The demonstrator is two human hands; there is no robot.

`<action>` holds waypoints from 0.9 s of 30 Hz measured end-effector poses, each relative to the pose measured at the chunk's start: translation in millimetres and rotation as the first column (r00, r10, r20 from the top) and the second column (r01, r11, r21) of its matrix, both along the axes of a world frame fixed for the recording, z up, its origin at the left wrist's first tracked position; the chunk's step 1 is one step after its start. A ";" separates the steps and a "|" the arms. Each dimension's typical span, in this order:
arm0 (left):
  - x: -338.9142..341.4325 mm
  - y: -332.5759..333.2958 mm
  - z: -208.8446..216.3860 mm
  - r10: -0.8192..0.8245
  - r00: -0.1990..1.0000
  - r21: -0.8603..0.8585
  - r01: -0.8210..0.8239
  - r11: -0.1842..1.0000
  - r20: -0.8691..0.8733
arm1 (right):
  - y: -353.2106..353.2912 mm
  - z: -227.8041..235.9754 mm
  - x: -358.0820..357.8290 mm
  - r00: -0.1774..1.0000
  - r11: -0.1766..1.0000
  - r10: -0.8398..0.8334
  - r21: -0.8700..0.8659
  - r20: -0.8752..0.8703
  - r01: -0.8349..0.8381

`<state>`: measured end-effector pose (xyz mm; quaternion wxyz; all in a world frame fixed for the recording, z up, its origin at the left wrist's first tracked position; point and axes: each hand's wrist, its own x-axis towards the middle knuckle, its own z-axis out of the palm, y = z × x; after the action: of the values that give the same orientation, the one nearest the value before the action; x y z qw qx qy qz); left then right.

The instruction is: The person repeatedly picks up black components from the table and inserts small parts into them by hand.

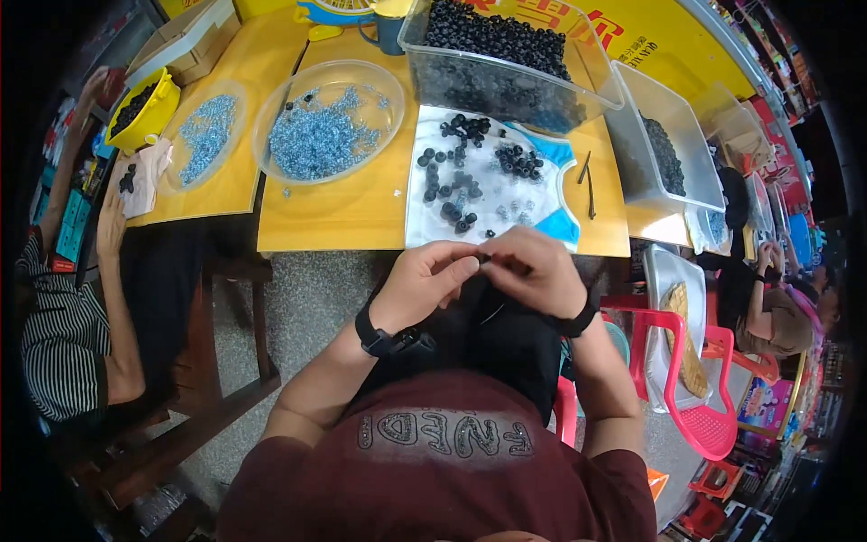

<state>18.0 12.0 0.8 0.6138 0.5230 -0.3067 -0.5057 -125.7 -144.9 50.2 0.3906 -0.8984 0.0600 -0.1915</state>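
Note:
My left hand (pixel 426 284) and my right hand (pixel 539 276) meet in front of the table's near edge, fingertips pinched together. A small black piece (pixel 483 258) shows between them, mostly covered by the fingers. Just beyond lies a white and blue cloth (pixel 420 212). On it, loose black round pieces (pixel 467 129) sit in small clusters, with a tighter heap (pixel 518 163) toward the right. Several clear bluish pieces (pixel 515 213) are scattered near the cloth's front.
A clear bin (pixel 506 90) of black pieces stands behind the cloth. Left of it is a round tray (pixel 395 104) of clear blue pieces. Two dark sticks (pixel 591 190) lie right. Another bin (pixel 623 135), a pink chair (pixel 709 429) and people at both sides surround me.

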 end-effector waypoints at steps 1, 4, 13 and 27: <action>0.9 0.2 0.5 -0.034 0.999 -0.021 0.033 0.999 -0.035 | 5.1 -1.1 -2.8 1.000 1.000 -0.002 0.001 0.000 0.002; 3.8 0.4 0.6 -0.112 0.990 -0.038 0.109 0.993 -0.081 | 11.3 -5.1 -9.0 0.998 1.000 0.019 -0.026 0.060 -0.018; 1.9 0.8 3.2 -0.100 0.982 -0.033 0.096 0.995 -0.160 | -10.6 -0.3 -13.4 0.999 0.999 -0.037 0.035 -0.016 0.037; -1.0 -4.3 2.3 0.102 0.984 -0.052 -0.095 0.994 0.149 | -73.7 -20.0 47.6 0.965 0.931 -0.193 -0.343 -0.175 0.124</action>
<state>17.0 7.7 3.1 0.6244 0.5606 -0.3376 -0.4265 -78.1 -218.5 30.2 0.2103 -0.9580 0.1400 -0.1359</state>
